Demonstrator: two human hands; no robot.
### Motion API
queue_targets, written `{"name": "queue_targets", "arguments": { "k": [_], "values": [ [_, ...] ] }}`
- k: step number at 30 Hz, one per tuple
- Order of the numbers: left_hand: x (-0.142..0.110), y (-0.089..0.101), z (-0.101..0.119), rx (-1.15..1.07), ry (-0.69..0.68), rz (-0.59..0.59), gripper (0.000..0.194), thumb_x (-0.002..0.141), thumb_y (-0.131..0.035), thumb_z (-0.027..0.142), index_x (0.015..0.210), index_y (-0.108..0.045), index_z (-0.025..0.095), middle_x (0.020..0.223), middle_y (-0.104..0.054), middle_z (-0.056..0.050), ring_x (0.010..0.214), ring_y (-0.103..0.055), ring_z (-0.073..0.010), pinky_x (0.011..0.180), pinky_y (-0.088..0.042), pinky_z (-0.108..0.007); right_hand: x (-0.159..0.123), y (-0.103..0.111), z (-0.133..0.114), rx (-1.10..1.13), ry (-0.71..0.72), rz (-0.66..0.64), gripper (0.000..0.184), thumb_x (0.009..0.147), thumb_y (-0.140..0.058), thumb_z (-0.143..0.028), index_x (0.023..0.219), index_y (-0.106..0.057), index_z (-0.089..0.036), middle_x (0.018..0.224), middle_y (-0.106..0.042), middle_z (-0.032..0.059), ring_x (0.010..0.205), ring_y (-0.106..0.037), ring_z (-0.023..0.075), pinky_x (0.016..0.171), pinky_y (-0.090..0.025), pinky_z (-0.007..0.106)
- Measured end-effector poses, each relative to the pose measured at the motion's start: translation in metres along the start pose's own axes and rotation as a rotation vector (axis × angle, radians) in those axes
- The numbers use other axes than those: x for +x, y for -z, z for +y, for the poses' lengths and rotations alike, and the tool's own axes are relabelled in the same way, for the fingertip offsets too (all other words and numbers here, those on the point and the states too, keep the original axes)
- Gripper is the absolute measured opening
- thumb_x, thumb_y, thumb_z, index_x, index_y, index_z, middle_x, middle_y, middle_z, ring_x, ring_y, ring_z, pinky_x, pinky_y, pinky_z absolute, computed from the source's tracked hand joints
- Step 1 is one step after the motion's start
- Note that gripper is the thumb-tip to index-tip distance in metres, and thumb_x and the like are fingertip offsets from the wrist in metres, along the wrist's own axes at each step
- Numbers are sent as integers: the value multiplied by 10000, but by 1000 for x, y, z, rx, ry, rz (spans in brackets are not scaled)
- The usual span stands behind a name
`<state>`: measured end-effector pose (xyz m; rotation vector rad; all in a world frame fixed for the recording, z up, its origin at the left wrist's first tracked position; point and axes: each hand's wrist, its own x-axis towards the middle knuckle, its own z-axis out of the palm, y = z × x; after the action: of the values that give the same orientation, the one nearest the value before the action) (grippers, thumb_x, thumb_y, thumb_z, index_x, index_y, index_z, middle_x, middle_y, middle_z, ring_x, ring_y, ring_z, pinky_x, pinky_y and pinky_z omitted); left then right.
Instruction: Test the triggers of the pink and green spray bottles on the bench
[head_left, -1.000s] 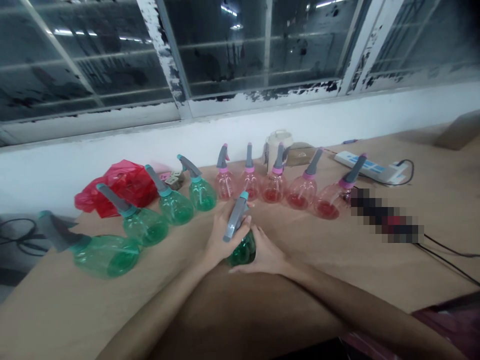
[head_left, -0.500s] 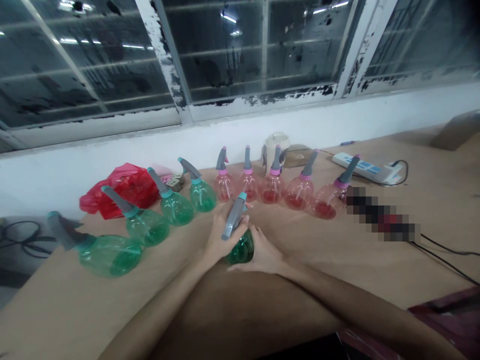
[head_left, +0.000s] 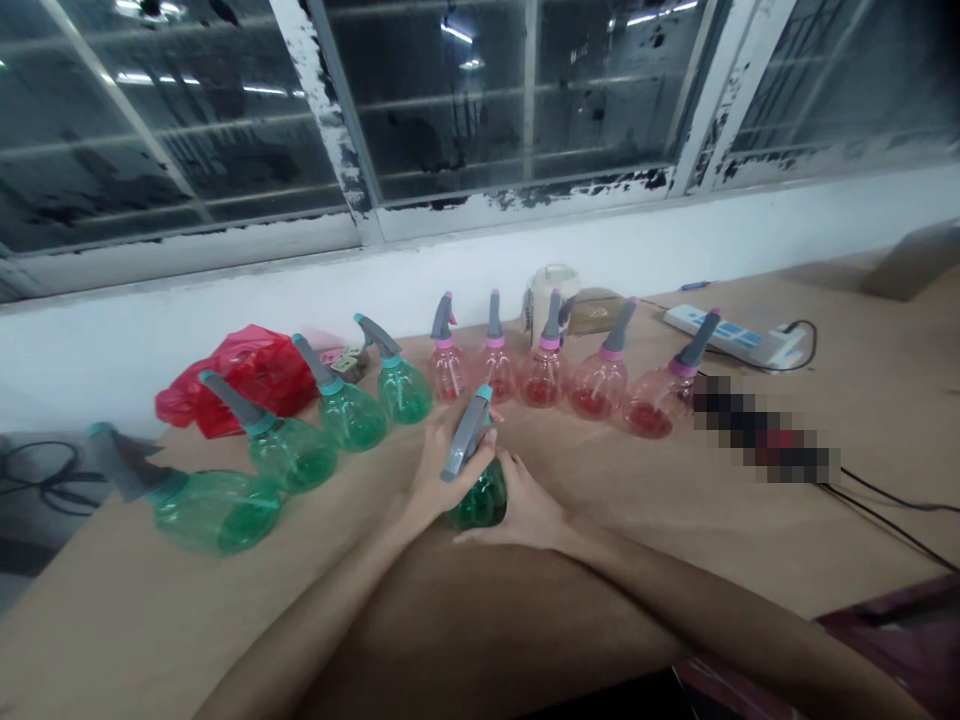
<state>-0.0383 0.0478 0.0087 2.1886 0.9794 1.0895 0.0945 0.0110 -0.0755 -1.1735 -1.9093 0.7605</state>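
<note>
A green spray bottle with a grey and teal trigger head stands on the table in front of me, between my hands. My left hand is wrapped round its neck just under the spray head. Around the right side of its round body my right hand is curved, thumb toward me. Parts of the neck and trigger are hidden by my fingers. Beyond them is a row of pink spray bottles, and several more green spray bottles line up to the left.
A red plastic bag lies behind the green bottles. At the back stand a white cup and a white power strip with a cable. A pixelated dark item with black wires lies at the right. Windows rise behind the table.
Almost nothing differs. Both hands keep their hold on the green spray bottle, and the view has shifted very slightly.
</note>
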Motion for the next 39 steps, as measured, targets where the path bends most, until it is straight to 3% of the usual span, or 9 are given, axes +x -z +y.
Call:
{"name": "queue_targets", "arguments": {
  "k": [5, 13, 23, 27, 32, 36, 39],
  "values": [
    [-1, 0, 7, 35, 20, 7, 56, 812, -510, 250, 833, -554, 224, 771, -632, -24, 728, -624, -199, 749, -486, -353, -1, 0, 0, 21, 16, 0, 1037, 506, -832, -482, 1366, -324, -203, 1294, -495, 159, 1224, -462, 334, 1006, -391, 520],
    [-2, 3, 13, 74, 43, -19, 90, 824, -496, 269, 754, -530, 222, 707, -595, -14, 697, -609, -191, 709, -476, -339, 0, 0, -3, 25, 35, -10, 1019, 500, -845, -453, 1350, -337, -212, 1300, -496, 161, 1228, -465, 336, 1023, -364, 525],
    [-2, 3, 8, 24, 56, -9, 159, 852, -514, 310, 969, -577, 225, 899, -657, -43, 857, -641, -220, 852, -489, -391, -1, 1, 2, 56, 23, -25, 1051, 510, -841, -488, 1372, -303, -217, 1334, -459, 161, 1259, -434, 331, 1029, -376, 516],
    [-10, -1, -5, -22, 95, -44, 332, 821, -581, 377, 1113, -553, 223, 1031, -656, -72, 962, -640, -258, 899, -489, -430, 0, 7, 7, 107, 90, -74, 1033, 550, -832, -476, 1392, -283, -235, 1358, -446, 139, 1278, -418, 311, 1056, -353, 493],
    [-39, -3, -24, -118, 157, -110, 707, 764, -651, 427, 1363, -353, 201, 1350, -508, -130, 1267, -464, -324, 1079, -348, -507, 2, 28, 19, 166, 81, -140, 1015, 572, -822, -499, 1398, -293, -238, 1353, -446, 125, 1257, -428, 322, 1032, -369, 500],
    [-62, -3, -33, -210, 222, -213, 711, 818, -596, 408, 1418, -268, 215, 1472, -388, -111, 1357, -353, -318, 1132, -265, -523, 2, 51, 27, 78, 1, -198, 994, 580, -804, -534, 1406, -314, -277, 1368, -407, 103, 1305, -346, 335, 1068, -306, 534],
    [-67, -7, -35, -160, 204, -222, 713, 811, -607, 398, 1414, -275, 212, 1488, -358, -120, 1364, -339, -322, 1137, -236, -546, 2, 61, 27, 19, -13, -260, 1005, 580, -799, -543, 1419, -309, -285, 1369, -401, 96, 1332, -295, 341, 1095, -249, 552]
  ]
}}
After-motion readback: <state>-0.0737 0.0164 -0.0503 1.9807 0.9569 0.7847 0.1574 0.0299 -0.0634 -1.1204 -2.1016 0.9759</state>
